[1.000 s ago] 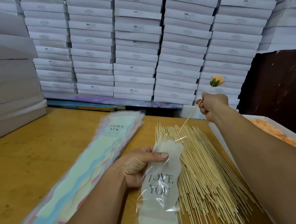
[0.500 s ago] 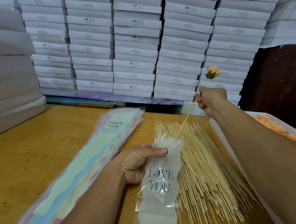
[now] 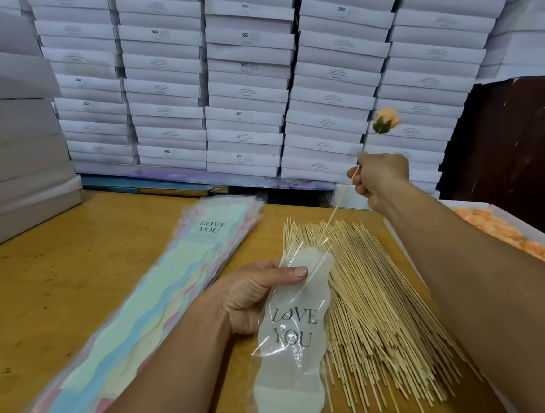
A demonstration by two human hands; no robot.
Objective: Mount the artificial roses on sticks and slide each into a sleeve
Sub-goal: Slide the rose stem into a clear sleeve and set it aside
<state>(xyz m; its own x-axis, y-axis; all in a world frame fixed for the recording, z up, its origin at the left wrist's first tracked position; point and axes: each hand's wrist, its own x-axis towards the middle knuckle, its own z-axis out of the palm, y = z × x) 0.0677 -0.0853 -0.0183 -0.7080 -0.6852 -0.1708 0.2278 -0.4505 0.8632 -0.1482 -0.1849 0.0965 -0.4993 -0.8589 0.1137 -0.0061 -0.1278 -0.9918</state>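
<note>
Left hand (image 3: pixel 252 296) pinches the clear "LOVE YOU" sleeve (image 3: pixel 293 330) over the table's (image 3: pixel 66 272) near edge, beside the heap of bamboo sticks (image 3: pixel 383 314). Farther back, right hand (image 3: pixel 379 180) grips the stick (image 3: pixel 333 215), its tip at the sleeve's mouth, peach rose (image 3: pixel 385 120) on top.

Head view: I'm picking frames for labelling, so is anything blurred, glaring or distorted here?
Head view: the rose is motion-smeared; the sleeve in the left hand shows glare streaks, its lettering legible; the stacked boxes bow outward from the wide-angle lens; lighting is even.
</note>
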